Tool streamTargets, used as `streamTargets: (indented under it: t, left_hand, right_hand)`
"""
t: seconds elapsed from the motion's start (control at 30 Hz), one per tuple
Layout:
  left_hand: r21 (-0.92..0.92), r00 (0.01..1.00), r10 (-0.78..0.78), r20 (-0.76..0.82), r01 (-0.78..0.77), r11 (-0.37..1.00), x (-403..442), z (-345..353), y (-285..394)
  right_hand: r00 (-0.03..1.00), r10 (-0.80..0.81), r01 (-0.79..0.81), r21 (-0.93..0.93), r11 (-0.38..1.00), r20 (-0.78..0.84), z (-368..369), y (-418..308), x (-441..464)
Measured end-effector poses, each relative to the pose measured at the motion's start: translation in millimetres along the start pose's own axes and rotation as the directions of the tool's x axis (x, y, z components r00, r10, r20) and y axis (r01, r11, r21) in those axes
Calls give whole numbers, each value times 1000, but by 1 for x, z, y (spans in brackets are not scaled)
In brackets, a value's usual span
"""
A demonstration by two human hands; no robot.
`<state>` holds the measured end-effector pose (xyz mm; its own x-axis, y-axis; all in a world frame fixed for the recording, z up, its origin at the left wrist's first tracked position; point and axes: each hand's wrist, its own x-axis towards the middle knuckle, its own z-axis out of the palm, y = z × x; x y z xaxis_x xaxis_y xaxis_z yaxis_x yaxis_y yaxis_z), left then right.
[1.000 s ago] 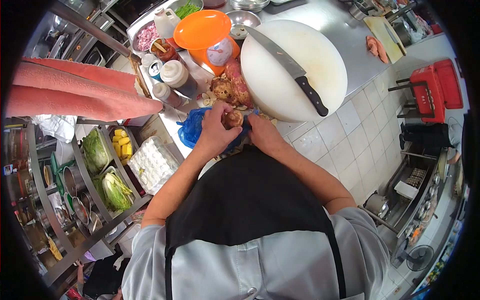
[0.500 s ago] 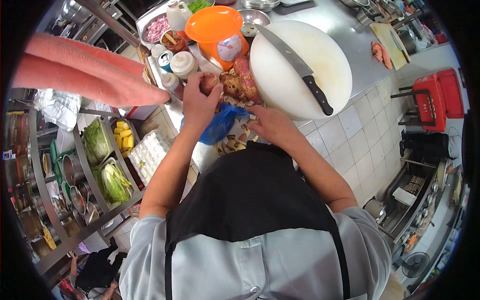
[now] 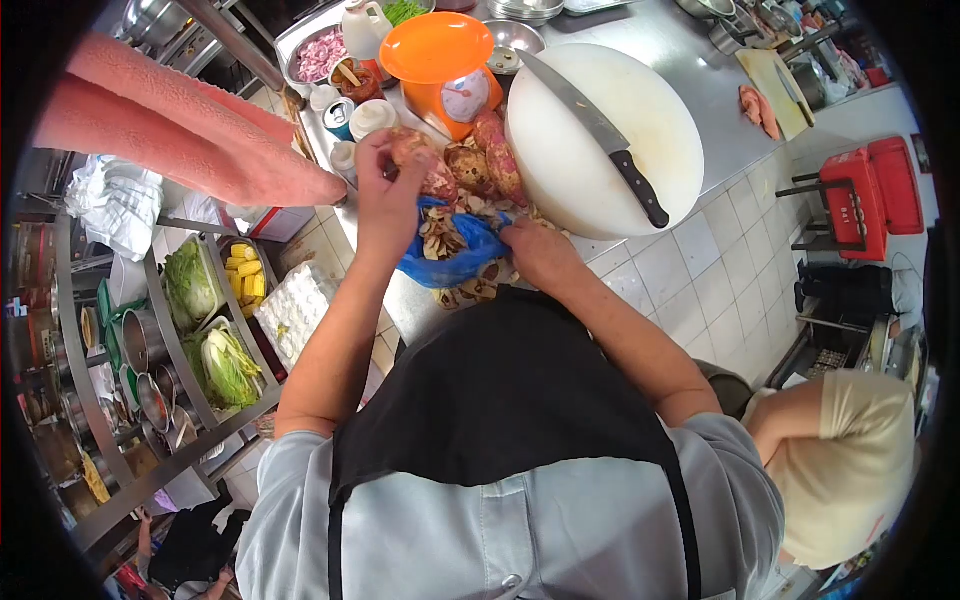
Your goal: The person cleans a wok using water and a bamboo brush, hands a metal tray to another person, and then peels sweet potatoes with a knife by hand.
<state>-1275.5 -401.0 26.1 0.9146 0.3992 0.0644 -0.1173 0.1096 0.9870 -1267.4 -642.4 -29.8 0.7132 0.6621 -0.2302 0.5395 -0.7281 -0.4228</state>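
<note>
My left hand (image 3: 388, 200) is closed around the near end of a reddish sweet potato (image 3: 432, 170) with patchy skin. Beside it lie more sweet potatoes, a brownish one (image 3: 469, 172) and a long red one (image 3: 500, 160), against the cutting board. Just below sits a blue plastic bag (image 3: 440, 268), its mouth spread and brown peelings (image 3: 440, 236) inside. At the bag's right edge, my right hand (image 3: 540, 252) pinches the plastic. More peelings (image 3: 478, 288) lie on the steel counter in front of the bag.
A large knife (image 3: 590, 125) rests on the round white cutting board (image 3: 650, 110). Behind the sweet potatoes stands an orange kitchen scale (image 3: 437, 48), with bottles and a can (image 3: 338, 118) to its left. A pink towel (image 3: 180, 135) hangs at left. A person in a beige shirt (image 3: 850, 470) is at right.
My left hand has moved slightly down and left, with the sweet potato now more visible. The blue bag's mouth is wider, showing peelings. A person in beige has appeared at lower right.
</note>
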Motion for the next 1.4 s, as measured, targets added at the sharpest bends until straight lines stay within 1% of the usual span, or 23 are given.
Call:
streamTargets:
  t: [0.03,0.13,0.2,0.23,0.3,0.33,0.4,0.5,0.53,0.57,0.6,0.7,0.8,0.83,0.93,0.97,1.07,1.1,1.2,1.27,1.33,1.37,1.4]
  left_hand:
    - [-12,1000,-20,-9,20,1000,1,-5,-3]
    - [-56,998,-68,-9,67,996,1,-15,-2]
    - [-99,996,-92,21,93,991,-7,-17,3]
    - [36,996,-70,49,68,997,-9,-20,1]
    - [299,994,-41,106,7,954,-15,-27,-12]
    - [296,989,-78,122,39,954,-18,-28,-16]
    - [292,976,-147,159,96,951,-22,-30,-25]
    - [255,993,-111,41,97,962,-31,-36,-43]
    - [30,980,-199,17,198,980,-34,-35,-40]
    - [-198,957,-290,13,287,937,-38,-33,-37]
    - [-413,925,-378,31,356,838,-43,-33,-34]
    - [-537,883,-453,124,443,717,-52,-42,-31]
    - [-581,851,-479,216,507,637,-66,-47,-22]
    - [-591,836,-517,182,513,622,-72,-44,-11]
    - [-619,760,-593,267,607,499,-86,-50,4]
    - [-597,761,-581,288,617,513,-93,-50,7]
    - [-547,778,-545,314,617,565,-111,-49,8]
    - [-537,788,-532,308,606,587,-115,-46,3]
    - [-519,838,-477,263,540,662,-124,-30,-7]
    - [-502,869,-432,239,492,711,-128,-14,-3]
    - [-420,890,-392,233,455,785,-132,-1,-1]
    - [-378,900,-371,230,434,818,-134,4,-1]
    - [-405,882,-409,236,472,783,-135,9,1]
  right_hand:
    - [999,52,-52,0,999,14,-3,-2,-2]
    - [992,83,-75,-84,994,100,-14,-4,-8]
    - [998,64,-64,65,996,7,-38,-16,-22]
    - [998,58,-52,136,989,-40,-57,-24,-29]
    - [967,181,-149,179,973,-181,-99,-28,-34]
    - [938,243,-193,207,959,-247,-112,-22,-35]
    - [814,187,-239,-23,971,-550,-113,35,-29]
    - [687,490,-573,15,819,-537,-122,65,-34]
    - [695,485,-530,76,844,-531,-120,77,-36]
    - [705,478,-484,137,864,-524,-115,89,-37]
    - [717,470,-434,198,879,-515,-116,88,-36]
    - [674,554,-488,269,830,-488,-112,75,-44]
    - [662,636,-539,339,772,-397,-110,48,-61]
    - [661,594,-465,371,804,-458,-98,46,-67]
    - [746,545,-253,595,763,-382,-83,20,-85]
    - [792,386,-79,548,833,-472,-61,32,-86]
    - [879,455,-187,774,605,-144,-52,16,-88]
    - [906,411,-170,802,573,-101,-46,18,-86]
    - [962,263,-50,900,433,-73,-42,19,-86]
    - [967,254,-117,910,398,14,-58,6,-85]
    - [979,205,-102,888,449,8,-56,9,-85]
    - [987,156,-44,855,516,-43,-48,17,-82]
    - [992,107,0,831,557,-72,-47,18,-80]
